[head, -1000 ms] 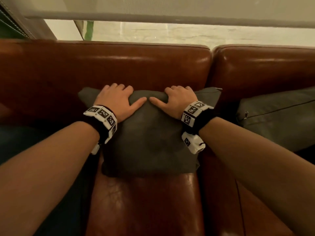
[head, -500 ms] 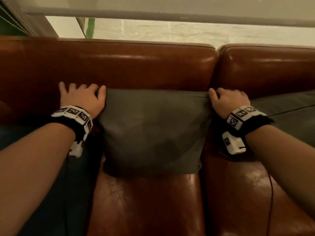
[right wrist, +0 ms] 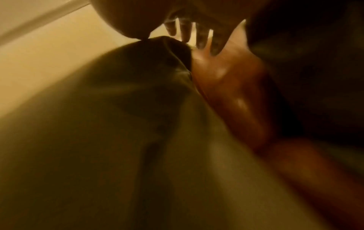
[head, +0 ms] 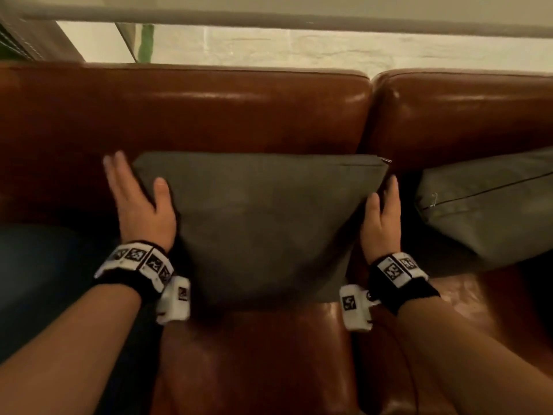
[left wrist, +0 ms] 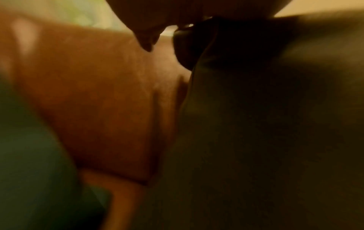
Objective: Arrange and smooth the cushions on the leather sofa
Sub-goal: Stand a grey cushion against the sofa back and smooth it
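Observation:
A grey square cushion [head: 260, 223] leans upright against the brown leather sofa backrest [head: 209, 115]. My left hand [head: 137, 205] lies along the cushion's left edge, fingers straight and thumb on its front face. My right hand [head: 383, 217] presses flat against the right edge with straight fingers. In the left wrist view the cushion [left wrist: 265, 140] fills the right side, next to the leather [left wrist: 98, 101]. The right wrist view shows the cushion [right wrist: 118, 140] below my spread fingers [right wrist: 201, 35]. Neither hand grips the fabric.
A second grey cushion [head: 490, 211] with a zip lies tilted on the right seat section. Something dark blue [head: 45, 265] lies on the seat at the left. Bare leather seat [head: 254, 354] shows in front of the cushion. A pale wall or ledge [head: 299, 46] runs behind the sofa.
Both hands went from the middle of the cushion's top edge out to its corners, then down along its sides. The top edge now lies straight and flat.

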`<state>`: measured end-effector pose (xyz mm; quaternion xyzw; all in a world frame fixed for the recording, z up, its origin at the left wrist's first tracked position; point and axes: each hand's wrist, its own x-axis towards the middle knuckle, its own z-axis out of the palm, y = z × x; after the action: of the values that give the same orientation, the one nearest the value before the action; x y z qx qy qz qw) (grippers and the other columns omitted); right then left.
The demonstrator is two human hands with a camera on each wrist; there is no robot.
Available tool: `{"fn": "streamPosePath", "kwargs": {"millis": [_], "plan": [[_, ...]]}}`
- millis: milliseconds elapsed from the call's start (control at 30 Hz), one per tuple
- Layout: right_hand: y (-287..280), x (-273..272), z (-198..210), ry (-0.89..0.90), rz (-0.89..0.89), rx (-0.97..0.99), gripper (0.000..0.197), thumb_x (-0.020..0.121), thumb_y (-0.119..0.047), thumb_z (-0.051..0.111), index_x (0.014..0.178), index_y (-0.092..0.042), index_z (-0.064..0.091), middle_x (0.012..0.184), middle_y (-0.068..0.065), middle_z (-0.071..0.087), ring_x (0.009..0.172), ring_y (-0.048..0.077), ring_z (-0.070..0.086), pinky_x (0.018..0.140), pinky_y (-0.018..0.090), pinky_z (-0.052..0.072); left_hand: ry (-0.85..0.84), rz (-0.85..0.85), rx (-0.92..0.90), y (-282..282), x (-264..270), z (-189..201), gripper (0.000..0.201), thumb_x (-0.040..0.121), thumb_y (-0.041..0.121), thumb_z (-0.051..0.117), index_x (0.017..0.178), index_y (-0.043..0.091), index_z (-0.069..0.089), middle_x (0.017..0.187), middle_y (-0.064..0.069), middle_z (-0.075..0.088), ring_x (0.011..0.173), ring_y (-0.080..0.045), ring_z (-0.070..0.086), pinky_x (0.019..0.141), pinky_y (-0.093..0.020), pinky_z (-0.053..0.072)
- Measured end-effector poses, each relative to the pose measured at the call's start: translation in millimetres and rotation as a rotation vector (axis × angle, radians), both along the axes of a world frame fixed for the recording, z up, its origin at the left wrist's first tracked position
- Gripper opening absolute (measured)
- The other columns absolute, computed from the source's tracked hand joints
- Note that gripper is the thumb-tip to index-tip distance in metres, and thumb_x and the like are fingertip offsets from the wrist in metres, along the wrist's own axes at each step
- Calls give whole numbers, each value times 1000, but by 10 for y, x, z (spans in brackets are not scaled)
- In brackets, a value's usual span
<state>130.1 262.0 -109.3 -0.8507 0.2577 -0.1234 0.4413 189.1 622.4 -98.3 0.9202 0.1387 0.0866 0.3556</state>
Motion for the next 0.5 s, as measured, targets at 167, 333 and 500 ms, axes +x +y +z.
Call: {"fn": "streamPosePath", "kwargs": {"millis": [167, 333, 500], "plan": [[123, 433, 154, 212, -429, 541, 75, 92, -68, 35, 126, -7, 61, 123, 11, 62, 109, 28, 57, 98, 33, 41, 288, 563, -819, -305, 74, 105, 66, 98, 58, 33, 135, 6, 51, 129, -12, 58, 118, -30, 55, 103, -38, 41], [21, 507, 259, 241, -491, 434, 58, 102, -48, 33, 127, -2, 59, 128, 15, 60, 115, 33, 55, 87, 31, 38, 199, 613, -834, 118, 257, 224, 48, 105, 35, 20, 128, 18, 58, 125, -10, 64, 110, -29, 63, 92, -40, 49], [128, 480, 280, 213, -418, 500, 58, 102, -49, 32, 138, -7, 50, 134, 12, 55, 121, 30, 52, 92, 28, 40, 327, 456, -655, -23, 215, 345, 80, 87, 75, 34, 131, 14, 59, 128, -4, 62, 115, -23, 58, 105, -39, 42]]}}
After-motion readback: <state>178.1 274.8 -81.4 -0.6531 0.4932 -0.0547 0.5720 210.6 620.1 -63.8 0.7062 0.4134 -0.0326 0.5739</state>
